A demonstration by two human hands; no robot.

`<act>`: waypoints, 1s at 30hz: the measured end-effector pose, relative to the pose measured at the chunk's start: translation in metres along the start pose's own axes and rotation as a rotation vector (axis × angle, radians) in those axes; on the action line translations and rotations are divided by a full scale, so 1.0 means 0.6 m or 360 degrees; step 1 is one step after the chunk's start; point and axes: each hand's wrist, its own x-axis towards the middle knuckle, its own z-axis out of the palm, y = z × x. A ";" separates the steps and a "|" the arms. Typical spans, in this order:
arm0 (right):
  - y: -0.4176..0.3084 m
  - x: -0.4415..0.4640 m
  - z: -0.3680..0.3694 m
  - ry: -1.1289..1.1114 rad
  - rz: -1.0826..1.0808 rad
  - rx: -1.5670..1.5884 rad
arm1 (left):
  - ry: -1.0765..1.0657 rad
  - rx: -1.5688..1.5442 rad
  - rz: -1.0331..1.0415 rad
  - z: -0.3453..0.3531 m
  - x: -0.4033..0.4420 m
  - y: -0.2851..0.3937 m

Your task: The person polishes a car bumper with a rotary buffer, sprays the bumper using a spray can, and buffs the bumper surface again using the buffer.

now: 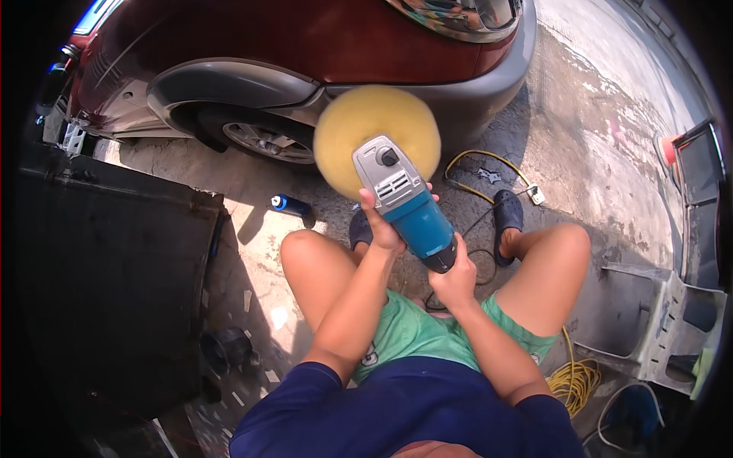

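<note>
Both of my hands hold a blue and grey power polisher (pixel 421 226) in front of me. My left hand (pixel 384 229) grips it from the left near the grey gear head, with fingertips showing on its far side. Around the black rear end of the body, my right hand (pixel 455 276) is closed. The round yellow polishing pad (pixel 378 107) at the front appears slightly blurred at its rim. It overlaps the car's grey bumper (pixel 466 103) in view; I cannot tell whether they touch.
A dark red car (pixel 267 34) with a front wheel (pixel 267 139) stands ahead. On the concrete lie a blue bottle (pixel 290 204), a yellow extension cord with a white socket (pixel 536 195) and a coiled yellow cable (pixel 573 382). A black panel (pixel 107 282) is left, a grey plastic chair (pixel 660 328) right.
</note>
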 end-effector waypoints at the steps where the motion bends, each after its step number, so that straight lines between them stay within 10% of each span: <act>1: -0.002 -0.002 0.000 -0.0003 0.0006 -0.0003 | 0.0002 -0.0014 -0.0005 -0.004 0.000 0.002; 30: -0.086 -0.014 -0.060 -0.0206 0.0134 -0.0048 | -0.0036 0.0036 -0.0062 0.048 0.003 0.051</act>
